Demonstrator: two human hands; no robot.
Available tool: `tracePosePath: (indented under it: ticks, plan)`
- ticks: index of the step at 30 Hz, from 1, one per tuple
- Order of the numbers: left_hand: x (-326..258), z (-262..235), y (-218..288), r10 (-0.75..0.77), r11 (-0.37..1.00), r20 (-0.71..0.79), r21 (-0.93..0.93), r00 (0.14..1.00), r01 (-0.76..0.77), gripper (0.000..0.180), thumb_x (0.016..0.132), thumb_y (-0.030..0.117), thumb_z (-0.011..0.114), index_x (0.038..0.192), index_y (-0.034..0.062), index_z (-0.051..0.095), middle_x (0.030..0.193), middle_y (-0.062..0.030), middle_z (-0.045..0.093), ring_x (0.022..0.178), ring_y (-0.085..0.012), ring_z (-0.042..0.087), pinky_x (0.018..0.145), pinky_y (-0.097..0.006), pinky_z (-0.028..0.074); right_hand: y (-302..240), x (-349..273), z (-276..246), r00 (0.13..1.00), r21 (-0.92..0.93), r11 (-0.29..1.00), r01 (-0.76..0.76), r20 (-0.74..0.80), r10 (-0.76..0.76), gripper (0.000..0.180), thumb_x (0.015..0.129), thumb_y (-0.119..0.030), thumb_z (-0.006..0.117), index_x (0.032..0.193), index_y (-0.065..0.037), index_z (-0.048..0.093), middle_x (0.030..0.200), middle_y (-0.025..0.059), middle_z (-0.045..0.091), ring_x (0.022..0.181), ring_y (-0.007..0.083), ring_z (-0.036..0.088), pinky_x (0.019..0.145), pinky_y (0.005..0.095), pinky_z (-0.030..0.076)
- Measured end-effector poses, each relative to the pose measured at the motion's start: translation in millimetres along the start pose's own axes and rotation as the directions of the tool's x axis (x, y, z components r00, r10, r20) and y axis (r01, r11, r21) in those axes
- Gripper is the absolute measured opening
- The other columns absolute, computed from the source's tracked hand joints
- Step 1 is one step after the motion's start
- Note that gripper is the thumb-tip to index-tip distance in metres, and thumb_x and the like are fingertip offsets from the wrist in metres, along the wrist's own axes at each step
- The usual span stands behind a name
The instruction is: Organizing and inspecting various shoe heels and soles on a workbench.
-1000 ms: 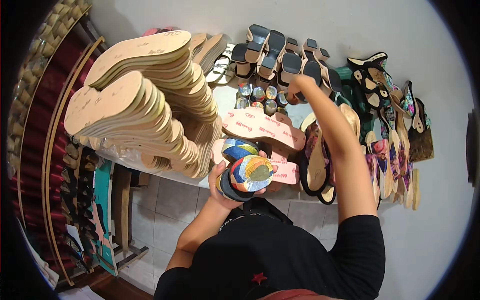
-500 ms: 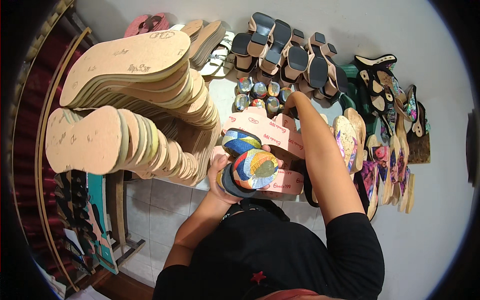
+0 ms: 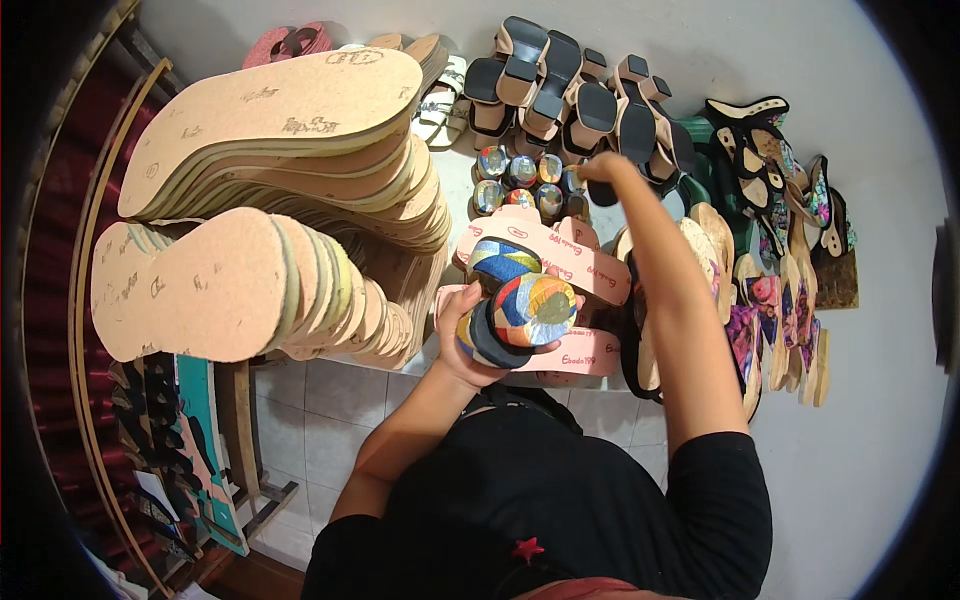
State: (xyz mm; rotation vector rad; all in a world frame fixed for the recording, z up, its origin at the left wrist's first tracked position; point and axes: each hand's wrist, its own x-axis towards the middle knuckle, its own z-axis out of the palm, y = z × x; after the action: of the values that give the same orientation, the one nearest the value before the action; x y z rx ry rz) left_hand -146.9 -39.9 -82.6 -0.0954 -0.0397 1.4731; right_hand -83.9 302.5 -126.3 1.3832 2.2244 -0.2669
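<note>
You have no packages, signs or screens before you. The only labelling is dark stamped marks on the tan cardboard insoles (image 3: pixel 270 110) at your left and on the pink soles (image 3: pixel 560 255).

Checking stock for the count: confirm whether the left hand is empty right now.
No: the left hand holds a stack of round, multicoloured patchwork pieces against the pink soles.
</note>
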Motion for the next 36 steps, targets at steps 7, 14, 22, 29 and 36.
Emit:
tracePosePath:
  ticks: [7, 14, 22, 29, 36]
  plan:
    - [9.8, 4.7, -1.4, -0.110, 0.993, 0.061, 0.045, 0.992, 0.108, 0.061, 0.078, 0.042, 0.053, 0.125, 0.0065, 0.038, 0.125, -0.0165, 0.043, 0.116, -0.0351, 0.041, 0.093, -0.052, 0.037, 6.5, -123.8, -77.8, 0.938, 0.957, 0.163, -0.240, 0.272, -0.215, 0.054, 0.076, -0.048, 0.056, 0.097, 0.001, 0.046, 0.078, 0.0166, 0.058, 0.072, 0.0306, 0.061, 0.066, 0.0439, 0.052]
    - [21.3, 2.1, -3.3, -0.071, 0.998, -0.045, -0.004, 0.996, 0.070, 0.054, 0.079, 0.039, 0.053, 0.122, 0.0077, 0.041, 0.122, -0.0142, 0.046, 0.114, -0.0307, 0.043, 0.092, -0.050, 0.039, 26.5, -208.4, -57.6, 0.848, 0.982, -0.167, -0.086, -0.016, -0.530, 0.045, 0.077, -0.033, 0.056, 0.106, -0.001, 0.047, 0.094, 0.0238, 0.057, 0.090, 0.0409, 0.058, 0.081, 0.0475, 0.048]
    - [17.0, 2.6, 1.1, -0.079, 0.997, -0.068, 0.017, 0.995, 0.080, 0.054, 0.079, 0.040, 0.053, 0.120, 0.0061, 0.043, 0.118, -0.0137, 0.049, 0.110, -0.0299, 0.047, 0.089, -0.046, 0.042, 43.9, -202.5, -44.5, 0.844, 0.998, -0.034, 0.044, -0.055, -0.534, 0.034, 0.083, -0.022, 0.049, 0.106, 0.003, 0.049, 0.096, 0.0166, 0.060, 0.086, 0.0260, 0.062, 0.070, 0.0354, 0.053]
    - [16.9, 6.2, 1.7, -0.042, 0.999, -0.063, 0.028, 0.997, 0.044, 0.054, 0.079, 0.040, 0.054, 0.120, 0.0065, 0.043, 0.118, -0.0133, 0.048, 0.110, -0.0297, 0.047, 0.089, -0.046, 0.042, 50.1, -101.6, -34.7, 0.990, 0.980, 0.188, -0.070, 0.091, -0.110, 0.022, 0.077, -0.024, 0.054, 0.090, -0.007, 0.056, 0.078, 0.0035, 0.059, 0.064, 0.0169, 0.057, 0.055, 0.0269, 0.049]
    - [13.7, 5.6, 9.9, 0.007, 1.000, -0.089, 0.007, 0.996, -0.007, 0.053, 0.079, 0.040, 0.053, 0.120, 0.0077, 0.043, 0.121, -0.0135, 0.047, 0.112, -0.0306, 0.045, 0.089, -0.048, 0.041, 41.9, 7.9, 28.1, 0.938, 0.826, 0.447, -0.343, 0.275, 0.212, 0.032, 0.068, -0.034, 0.068, 0.087, -0.012, 0.056, 0.083, 0.0074, 0.056, 0.074, 0.0215, 0.056, 0.061, 0.0383, 0.052]
